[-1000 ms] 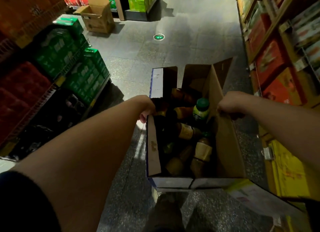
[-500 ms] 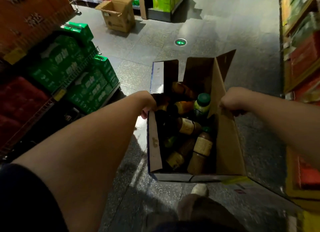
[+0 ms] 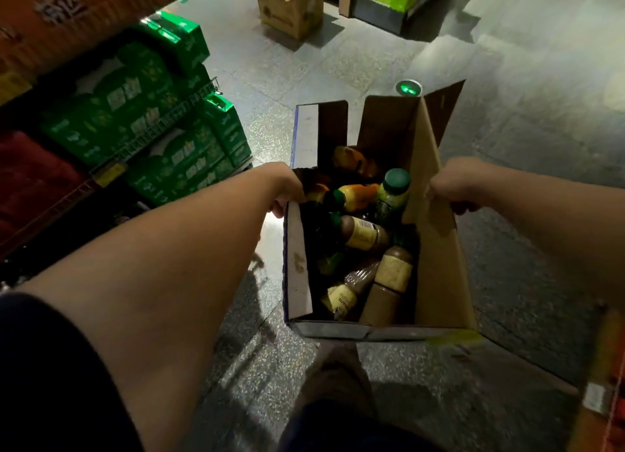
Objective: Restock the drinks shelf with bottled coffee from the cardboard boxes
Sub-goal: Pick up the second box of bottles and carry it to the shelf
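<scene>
An open cardboard box hangs in front of me above the grey floor, its flaps standing up. Inside lie several bottles: brown coffee bottles with cream labels, orange ones at the far end, and an upright bottle with a green cap. My left hand grips the box's left wall near the top edge. My right hand is closed on the right wall or flap. My fingers are partly hidden behind the cardboard.
Green drink cartons fill a low shelf on the left, with red packs beside them. Another open cardboard box stands on the floor far ahead. A green floor light glows beyond the box. A shelf edge shows at the lower right.
The view has swung left: the right-hand shelves have slid almost out of sight and the far box sits more central. Both hands keep the same hold on the box.
</scene>
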Action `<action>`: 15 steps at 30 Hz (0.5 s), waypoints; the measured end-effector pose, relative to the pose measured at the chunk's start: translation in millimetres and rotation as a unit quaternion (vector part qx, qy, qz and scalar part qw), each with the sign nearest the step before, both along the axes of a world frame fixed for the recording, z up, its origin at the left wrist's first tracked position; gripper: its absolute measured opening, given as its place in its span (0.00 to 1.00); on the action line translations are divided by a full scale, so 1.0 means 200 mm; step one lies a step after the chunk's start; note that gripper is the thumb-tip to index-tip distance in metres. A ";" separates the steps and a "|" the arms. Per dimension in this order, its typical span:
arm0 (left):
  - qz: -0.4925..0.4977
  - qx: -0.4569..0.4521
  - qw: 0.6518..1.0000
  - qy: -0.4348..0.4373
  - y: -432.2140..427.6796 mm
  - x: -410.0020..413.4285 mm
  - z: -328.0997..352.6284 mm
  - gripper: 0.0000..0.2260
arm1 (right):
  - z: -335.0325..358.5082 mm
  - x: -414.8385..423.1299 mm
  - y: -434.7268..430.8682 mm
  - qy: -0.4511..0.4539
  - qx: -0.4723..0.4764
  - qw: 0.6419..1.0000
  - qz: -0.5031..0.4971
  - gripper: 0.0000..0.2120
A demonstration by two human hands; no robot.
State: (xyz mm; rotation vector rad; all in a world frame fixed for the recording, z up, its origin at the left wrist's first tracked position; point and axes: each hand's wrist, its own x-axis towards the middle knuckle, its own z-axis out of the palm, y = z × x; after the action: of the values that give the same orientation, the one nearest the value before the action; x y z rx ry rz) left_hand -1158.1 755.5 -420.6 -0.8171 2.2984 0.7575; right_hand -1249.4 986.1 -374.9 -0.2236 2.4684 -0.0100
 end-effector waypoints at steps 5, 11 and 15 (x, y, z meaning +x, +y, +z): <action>0.003 0.001 1.000 -0.011 -0.25 -0.40 0.01 0.09 | -0.01 -0.41 -0.24 -0.027 0.004 1.000 0.001 0.10; 0.018 -0.002 1.000 -0.006 -0.50 -0.86 0.08 0.08 | 0.03 -0.92 -0.51 -0.016 -0.015 0.999 0.027 0.09; 0.059 0.001 0.998 0.003 -0.67 -1.19 0.07 0.12 | 0.02 -1.33 -0.72 -0.018 -0.017 0.999 0.043 0.14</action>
State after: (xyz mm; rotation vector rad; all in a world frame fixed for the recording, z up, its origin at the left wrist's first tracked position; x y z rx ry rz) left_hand -1396.9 621.3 -407.2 -0.9567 2.2697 0.8150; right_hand -1515.2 841.3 -371.6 -0.3422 2.4224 -0.0180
